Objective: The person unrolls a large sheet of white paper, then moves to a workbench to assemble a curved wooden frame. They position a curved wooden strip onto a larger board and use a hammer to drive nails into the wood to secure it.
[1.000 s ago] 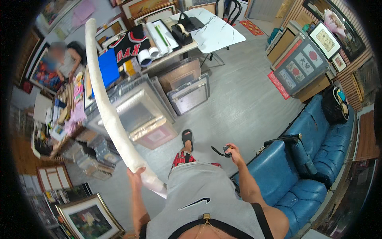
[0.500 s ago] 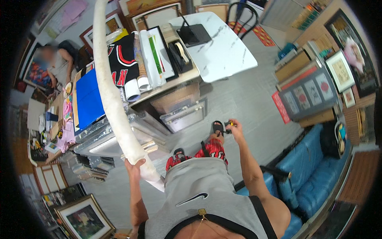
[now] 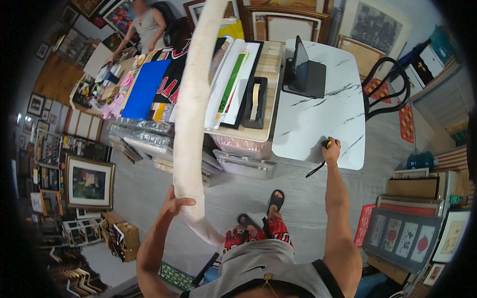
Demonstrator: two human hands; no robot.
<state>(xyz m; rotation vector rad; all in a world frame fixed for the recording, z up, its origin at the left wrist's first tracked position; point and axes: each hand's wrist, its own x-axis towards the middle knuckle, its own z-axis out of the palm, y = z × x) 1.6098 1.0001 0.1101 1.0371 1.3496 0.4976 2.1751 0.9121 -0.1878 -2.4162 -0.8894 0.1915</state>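
Observation:
My left hand [image 3: 176, 202] is wrapped round the lower part of a long, off-white roll [image 3: 191, 114], thumb across its front. The roll stands tilted, running from near my legs up past the top of the view, and hides part of the cluttered table behind it. My right hand [image 3: 333, 153] reaches forward, its fingers closed on what looks like a small black-and-yellow tape measure [image 3: 326, 144] with a black strap hanging down. That hand is over the near edge of the white marble-patterned table [image 3: 318, 121]; whether it touches the top I cannot tell.
A tablet with keyboard [image 3: 305, 77] and a tape dispenser [image 3: 255, 102] rest ahead. Left of them lie a blue board [image 3: 146, 89] and paper rolls. A black chair [image 3: 392, 84] stands right of the table, stacked frames [image 3: 397, 233] lower right. Another person [image 3: 149, 27] sits far left.
The view has swung right, bringing the white table in front of me. My right hand has moved from beside my leg up to the table's edge. The roll stays in my left hand.

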